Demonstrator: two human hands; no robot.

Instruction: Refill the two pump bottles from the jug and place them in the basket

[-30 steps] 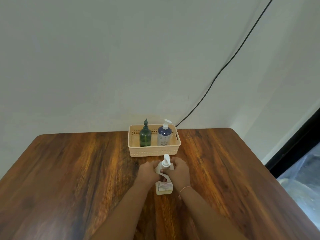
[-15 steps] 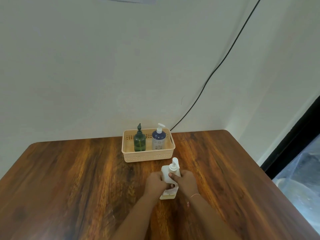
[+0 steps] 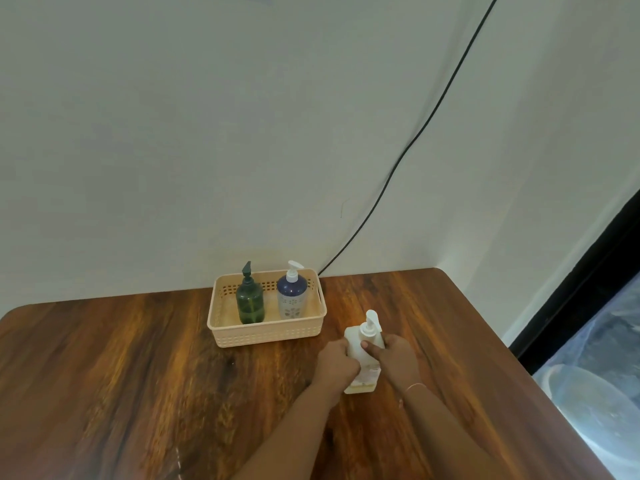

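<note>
Wood-grain desk (image 3: 138,375) pushed against a pale wall (image 3: 207,133), with a black cable (image 3: 408,147) slanting down behind. Toward the back, a cream basket (image 3: 266,336) already holding a green pump bottle (image 3: 250,303) and a blue-and-white pump bottle (image 3: 292,297), upright and side by side. Just in front of the basket's right corner, a white pump container (image 3: 363,341) standing on the desk, tilted slightly, probably the jug.

Left hand (image 3: 337,365) wrapped around the body on its left side; right hand (image 3: 398,358) closed on the upper right side, thumb pressed just below the pump head (image 3: 371,322). Both grips firmly shut on the container. Looks like work on the pump collar, though cannot tell whether loosening or tightening. Cannot tell how full the basket bottles are either.

To do it well:
- Keep the base flat on the desk and let the left grip do nothing but hold the body.
- Turn only the collar with the right fingers, not the spout, since the spout will likely just spin.
- Avoid squeezing the soft-looking sides, or liquid may well up at the neck.
- Lift the pump stem straight up and let it drip inside.
- Stay clear of the basket so neither bottle gets knocked.
</note>
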